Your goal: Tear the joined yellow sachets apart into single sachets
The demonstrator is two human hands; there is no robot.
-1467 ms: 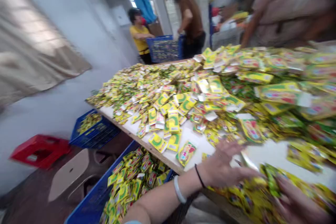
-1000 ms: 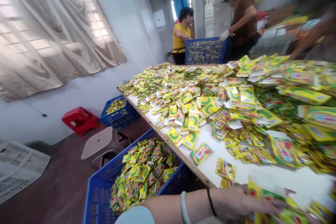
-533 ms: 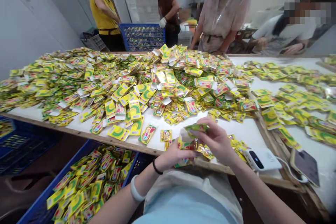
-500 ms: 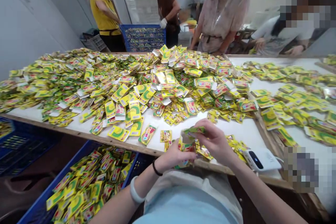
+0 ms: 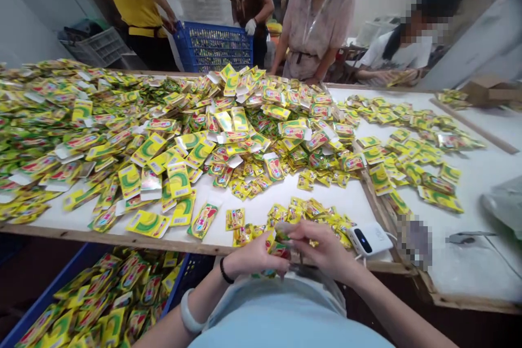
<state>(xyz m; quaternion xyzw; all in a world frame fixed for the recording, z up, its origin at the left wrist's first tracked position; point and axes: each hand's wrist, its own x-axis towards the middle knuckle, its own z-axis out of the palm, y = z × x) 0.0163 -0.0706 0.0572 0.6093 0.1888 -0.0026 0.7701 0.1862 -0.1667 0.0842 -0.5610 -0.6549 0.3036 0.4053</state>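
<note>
Close to my body, at the table's front edge, my left hand [image 5: 255, 255] is wrapped round a small yellow, green and red carton [image 5: 278, 248]. My right hand [image 5: 322, 244] is closed at the upper end of the same carton, its fingertips pinched by a pale flap. The carton is partly hidden by my fingers and slightly blurred. Just beyond my hands lie small yellow sachets [image 5: 299, 209]. A single carton [image 5: 203, 220] rests flat to their left. A large heap of cartons [image 5: 179, 179], some with open white flaps, covers the table behind.
A blue crate [image 5: 87, 263] full of cartons stands below the table at left. A white device with a display [image 5: 369, 239] lies right of my hands. Wooden strips [image 5: 377, 212] divide the table. Across it, two people hold another blue crate [image 5: 216, 46]; others stand or sit nearby.
The green-yellow packet my right hand held above the carton's open top no longer shows; those fingers are now down at the carton's end. The view has shifted right.
</note>
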